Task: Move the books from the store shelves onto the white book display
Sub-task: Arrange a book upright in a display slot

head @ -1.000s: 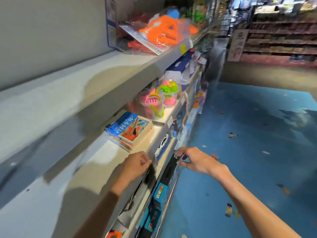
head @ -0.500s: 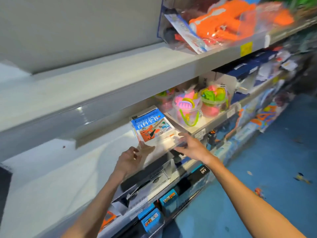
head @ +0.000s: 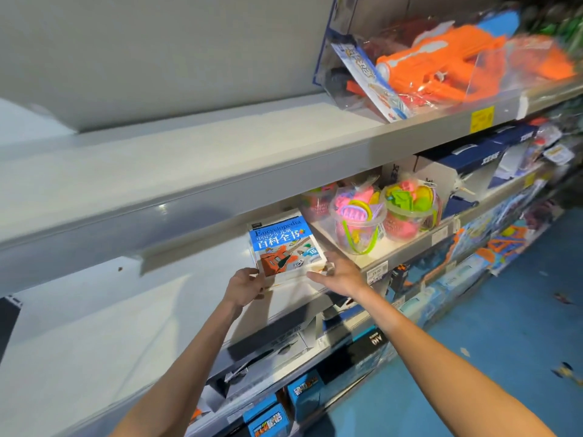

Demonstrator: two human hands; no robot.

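Both hands have come closer since half a second ago and now meet the stack of books [head: 285,247] lying flat on the middle shelf [head: 407,247], the left hand [head: 244,287] holding its near-left corner, the right hand [head: 339,274] touching its right edge with straight fingers, probably to lift it together.
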